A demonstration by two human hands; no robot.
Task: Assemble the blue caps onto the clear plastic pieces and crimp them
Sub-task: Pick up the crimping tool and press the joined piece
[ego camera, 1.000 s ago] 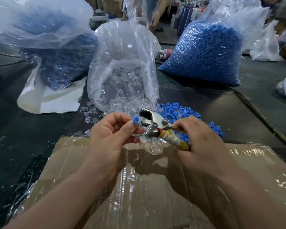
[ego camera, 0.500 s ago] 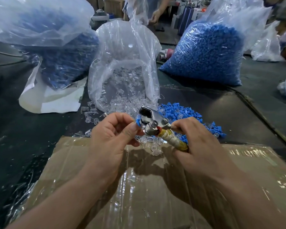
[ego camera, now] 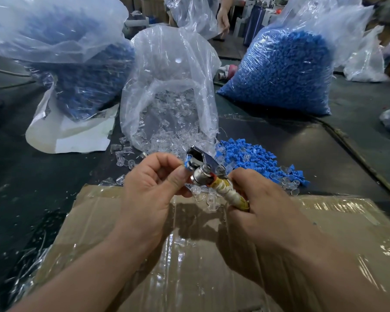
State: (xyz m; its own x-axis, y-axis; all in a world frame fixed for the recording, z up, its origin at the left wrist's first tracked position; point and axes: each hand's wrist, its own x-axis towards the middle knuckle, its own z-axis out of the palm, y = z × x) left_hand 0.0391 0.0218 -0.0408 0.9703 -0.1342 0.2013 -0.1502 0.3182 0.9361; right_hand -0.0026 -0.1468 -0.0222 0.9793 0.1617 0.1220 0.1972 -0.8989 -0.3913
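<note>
My left hand (ego camera: 151, 188) pinches a small blue cap (ego camera: 187, 162) between thumb and fingers and holds it against the metal head of a crimping tool (ego camera: 200, 164). My right hand (ego camera: 263, 206) grips the tool's taped yellowish handle (ego camera: 231, 194). Any clear piece under the cap is hidden by my fingers. A loose heap of blue caps (ego camera: 257, 163) lies just behind the tool. Clear plastic pieces (ego camera: 167, 136) spill from an open transparent bag (ego camera: 171, 75) behind my hands.
A taped cardboard sheet (ego camera: 189, 255) lies under my arms. A large bag of blue caps (ego camera: 286, 70) stands at the back right, and another bag of blue parts (ego camera: 81, 70) at the back left. Stray clear pieces (ego camera: 122, 152) dot the dark table. Another person's hand (ego camera: 223, 16) shows at the top.
My left hand has brought the blue cap a little closer, up against the tool's head. My right hand has held the tool almost still.
</note>
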